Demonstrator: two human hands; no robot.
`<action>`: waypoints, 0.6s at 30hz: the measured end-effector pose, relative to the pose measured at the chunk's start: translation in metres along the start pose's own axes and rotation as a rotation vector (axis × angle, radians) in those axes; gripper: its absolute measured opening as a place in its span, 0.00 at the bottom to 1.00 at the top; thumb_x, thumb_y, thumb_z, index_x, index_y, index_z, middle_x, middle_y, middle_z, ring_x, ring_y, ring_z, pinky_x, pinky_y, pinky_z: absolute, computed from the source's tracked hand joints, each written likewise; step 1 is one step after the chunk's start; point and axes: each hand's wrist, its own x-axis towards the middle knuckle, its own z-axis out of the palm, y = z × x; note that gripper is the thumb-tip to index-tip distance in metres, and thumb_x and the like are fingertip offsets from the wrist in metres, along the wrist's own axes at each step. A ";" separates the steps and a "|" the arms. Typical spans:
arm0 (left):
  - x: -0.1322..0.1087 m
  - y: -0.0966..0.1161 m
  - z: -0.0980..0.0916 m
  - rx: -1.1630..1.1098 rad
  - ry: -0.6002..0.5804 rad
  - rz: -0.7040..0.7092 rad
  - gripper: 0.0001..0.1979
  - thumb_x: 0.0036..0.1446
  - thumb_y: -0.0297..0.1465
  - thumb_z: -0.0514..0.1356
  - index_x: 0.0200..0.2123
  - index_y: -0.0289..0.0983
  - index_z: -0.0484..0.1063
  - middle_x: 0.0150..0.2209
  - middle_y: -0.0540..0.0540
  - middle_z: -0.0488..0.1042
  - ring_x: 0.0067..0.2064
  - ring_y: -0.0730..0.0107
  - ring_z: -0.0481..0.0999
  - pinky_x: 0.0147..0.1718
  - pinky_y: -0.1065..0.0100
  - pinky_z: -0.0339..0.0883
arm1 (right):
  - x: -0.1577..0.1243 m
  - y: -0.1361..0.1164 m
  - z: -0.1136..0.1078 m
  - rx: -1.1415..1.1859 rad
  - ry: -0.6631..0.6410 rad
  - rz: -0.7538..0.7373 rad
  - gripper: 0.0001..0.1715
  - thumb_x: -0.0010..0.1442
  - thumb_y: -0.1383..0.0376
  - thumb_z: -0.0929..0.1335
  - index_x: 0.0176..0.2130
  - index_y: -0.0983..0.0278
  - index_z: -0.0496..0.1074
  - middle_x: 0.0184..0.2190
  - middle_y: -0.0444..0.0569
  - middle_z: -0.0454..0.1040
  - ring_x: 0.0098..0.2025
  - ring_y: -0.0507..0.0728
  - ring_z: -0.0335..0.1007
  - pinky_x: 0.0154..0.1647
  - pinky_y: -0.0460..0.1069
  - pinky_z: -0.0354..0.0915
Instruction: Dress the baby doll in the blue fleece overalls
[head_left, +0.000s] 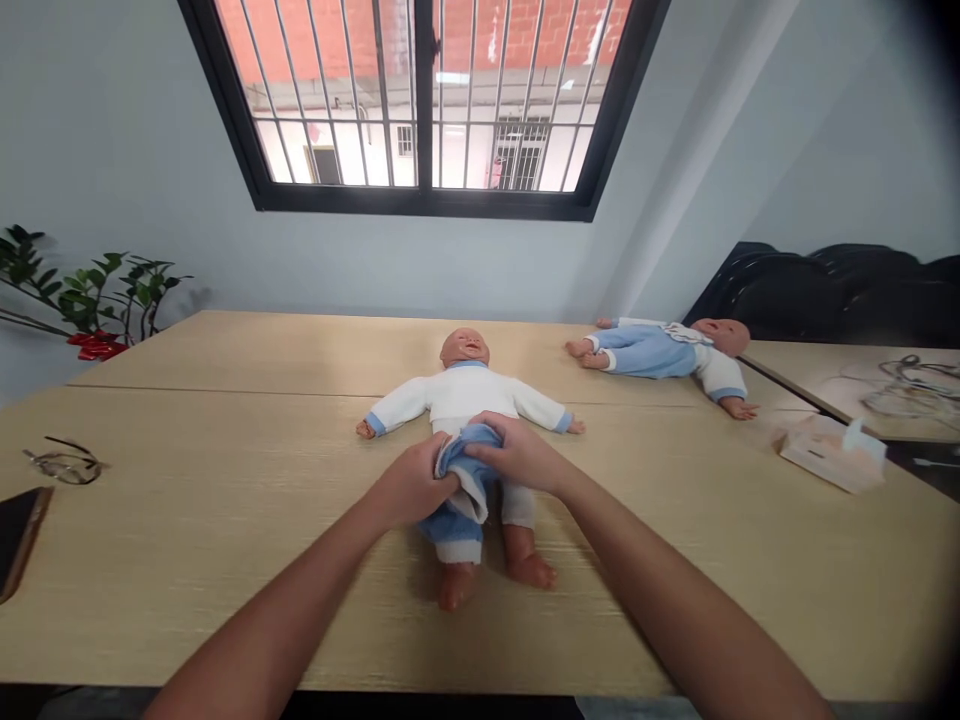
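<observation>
A baby doll in a white top lies on its back in the middle of the wooden table, head toward the window. Blue trousers are bunched at its waist and cover one leg; the other leg shows white. My left hand grips the trousers' waistband at the doll's left hip. On the other side of the waistband, my right hand is closed on the same cloth.
A second doll in blue and white lies at the back right. A tissue box sits right of it. Glasses and a dark phone lie at the left edge. A potted plant stands far left.
</observation>
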 end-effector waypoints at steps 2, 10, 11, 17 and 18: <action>-0.001 -0.002 0.001 -0.024 0.045 -0.001 0.13 0.56 0.29 0.59 0.45 0.39 0.74 0.40 0.46 0.80 0.44 0.56 0.77 0.45 0.60 0.69 | -0.020 0.007 -0.009 -0.108 0.056 0.030 0.20 0.65 0.50 0.70 0.48 0.62 0.73 0.44 0.51 0.77 0.45 0.61 0.70 0.47 0.53 0.65; 0.002 -0.005 0.007 -0.165 0.202 0.013 0.12 0.56 0.32 0.60 0.44 0.38 0.73 0.38 0.48 0.78 0.47 0.55 0.75 0.50 0.60 0.69 | -0.064 0.027 -0.020 0.191 -0.510 0.295 0.27 0.67 0.45 0.69 0.51 0.64 0.76 0.44 0.52 0.80 0.43 0.62 0.75 0.46 0.55 0.69; 0.000 -0.003 0.008 -0.141 0.200 0.025 0.13 0.56 0.31 0.59 0.44 0.38 0.73 0.39 0.48 0.78 0.46 0.56 0.76 0.49 0.60 0.69 | -0.061 0.027 -0.015 0.274 -0.535 0.234 0.26 0.66 0.48 0.71 0.54 0.63 0.75 0.49 0.52 0.79 0.48 0.63 0.75 0.51 0.56 0.69; -0.007 0.001 0.009 0.060 0.155 0.154 0.23 0.49 0.25 0.57 0.50 0.38 0.75 0.47 0.45 0.80 0.49 0.57 0.77 0.50 0.62 0.68 | -0.048 0.036 0.015 0.561 -0.270 0.344 0.25 0.57 0.53 0.78 0.47 0.63 0.73 0.43 0.50 0.80 0.48 0.63 0.77 0.50 0.57 0.71; -0.007 0.001 0.009 0.075 0.150 0.159 0.24 0.49 0.25 0.58 0.51 0.38 0.74 0.48 0.45 0.80 0.50 0.56 0.77 0.51 0.61 0.68 | -0.048 0.039 0.020 0.618 -0.206 0.387 0.26 0.56 0.53 0.78 0.47 0.63 0.72 0.43 0.50 0.81 0.48 0.63 0.77 0.50 0.57 0.72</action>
